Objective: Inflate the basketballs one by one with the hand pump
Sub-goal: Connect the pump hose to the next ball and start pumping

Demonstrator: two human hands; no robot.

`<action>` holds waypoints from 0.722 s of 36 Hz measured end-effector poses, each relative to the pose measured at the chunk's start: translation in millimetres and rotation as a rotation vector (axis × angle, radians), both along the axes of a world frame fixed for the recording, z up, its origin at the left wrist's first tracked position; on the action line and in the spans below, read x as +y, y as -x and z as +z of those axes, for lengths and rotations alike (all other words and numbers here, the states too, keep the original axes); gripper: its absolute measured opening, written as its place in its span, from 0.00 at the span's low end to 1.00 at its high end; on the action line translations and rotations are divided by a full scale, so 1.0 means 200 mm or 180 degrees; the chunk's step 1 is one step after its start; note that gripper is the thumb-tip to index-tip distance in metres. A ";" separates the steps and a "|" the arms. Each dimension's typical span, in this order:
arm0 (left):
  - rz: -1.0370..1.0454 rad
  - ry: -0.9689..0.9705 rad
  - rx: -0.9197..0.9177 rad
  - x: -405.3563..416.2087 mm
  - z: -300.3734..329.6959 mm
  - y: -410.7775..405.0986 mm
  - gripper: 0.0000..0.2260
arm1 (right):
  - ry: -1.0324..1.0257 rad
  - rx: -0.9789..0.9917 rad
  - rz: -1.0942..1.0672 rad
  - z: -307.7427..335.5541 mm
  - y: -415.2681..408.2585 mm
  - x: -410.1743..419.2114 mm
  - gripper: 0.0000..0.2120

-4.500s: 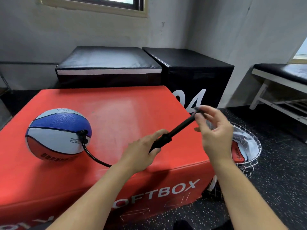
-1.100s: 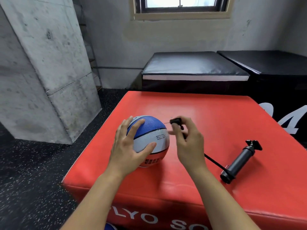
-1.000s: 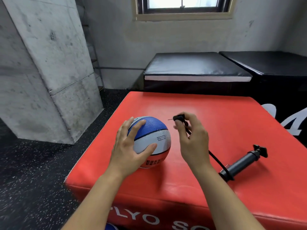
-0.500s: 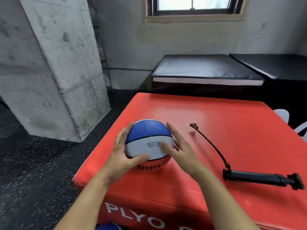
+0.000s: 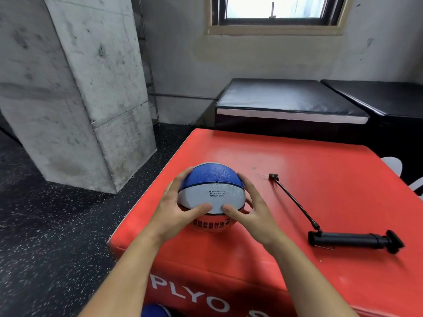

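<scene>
Concrete pillar [image 5: 75, 88] on the left, window [image 5: 274, 8] up top, black pads [image 5: 288, 99] behind a red plyo box [image 5: 320, 179]. Box lettering's cut off at the bottom edge, and there's a sliver of another blue ball [image 5: 155, 311] down there. Left hand [image 5: 174, 209] and right hand [image 5: 249, 209] both grasp the basketball [image 5: 211, 191] on the box; hand pump [image 5: 352, 240] lies well to the right, its hose [image 5: 295, 202] unplugged.

The pebbled rubber basketball [image 5: 211, 192] is banded blue on top, white across the middle with small black print, and red-orange below with black characters. It sits on a red padded vinyl table [image 5: 320, 179] whose front face carries white letters; at 3 o'clock from the ball lies an all-black plastic hand pump [image 5: 352, 240] with its thin black hose [image 5: 295, 202]. The floor [image 5: 57, 236] at 9 o'clock is black speckled with white.
</scene>
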State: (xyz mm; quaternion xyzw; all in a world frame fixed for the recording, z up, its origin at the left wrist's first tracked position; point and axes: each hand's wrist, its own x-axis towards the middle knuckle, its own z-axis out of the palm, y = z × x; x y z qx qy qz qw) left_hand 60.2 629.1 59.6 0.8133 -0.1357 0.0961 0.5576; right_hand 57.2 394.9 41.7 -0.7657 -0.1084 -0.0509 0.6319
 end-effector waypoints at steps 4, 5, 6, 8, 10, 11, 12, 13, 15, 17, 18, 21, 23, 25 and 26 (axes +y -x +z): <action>-0.0069 0.0199 -0.0080 -0.03 0.12 0.12 0.48 | -0.0087 0.0008 -0.0100 0.12 0.13 0.01 0.43; -0.0105 0.0280 -0.0150 -0.03 0.17 0.17 0.48 | -0.0137 -0.0047 -0.0081 0.18 0.18 0.00 0.43; -0.0148 0.0396 -0.0241 -0.02 0.22 0.24 0.49 | -0.0205 -0.0118 -0.0029 0.26 0.23 -0.02 0.44; -0.0181 0.0594 -0.0480 0.03 0.30 0.36 0.51 | -0.0257 -0.0265 0.0146 0.41 0.34 -0.06 0.46; -0.0186 0.0626 -0.0594 0.07 0.34 0.48 0.51 | -0.0147 -0.0356 0.0302 0.50 0.45 -0.08 0.49; -0.0215 0.0654 -0.0554 0.08 0.34 0.53 0.50 | -0.0131 -0.0351 0.0384 0.51 0.50 -0.08 0.49; -0.0253 0.0687 -0.0489 0.08 0.34 0.59 0.48 | -0.0176 -0.0304 0.0450 0.52 0.56 -0.07 0.48; -0.0262 0.0694 -0.0447 0.08 0.34 0.65 0.47 | -0.0202 -0.0270 0.0481 0.52 0.61 -0.05 0.48; -0.0221 0.0665 -0.0467 0.09 0.36 0.76 0.46 | -0.0161 -0.0295 0.0448 0.53 0.72 -0.03 0.47; -0.0211 0.0674 -0.0568 0.13 0.39 0.87 0.49 | -0.0091 -0.0378 0.0427 0.56 0.82 -0.02 0.48; -0.0200 0.0690 -0.0626 0.15 0.41 0.93 0.51 | -0.0050 -0.0424 0.0417 0.58 0.87 -0.02 0.49; -0.0053 0.0751 -0.0590 0.21 0.39 1.06 0.51 | 0.0138 -0.0431 0.0387 0.60 0.99 0.05 0.50; -0.0011 0.0742 -0.0406 0.24 0.32 1.13 0.49 | 0.0396 -0.0340 0.0374 0.57 1.06 0.13 0.48; 0.0043 0.0716 -0.0259 0.29 0.24 1.20 0.48 | 0.0574 -0.0199 0.0378 0.52 1.11 0.19 0.47; 0.0089 0.0699 -0.0224 0.32 0.20 1.23 0.47 | 0.0604 -0.0116 0.0418 0.48 1.13 0.21 0.47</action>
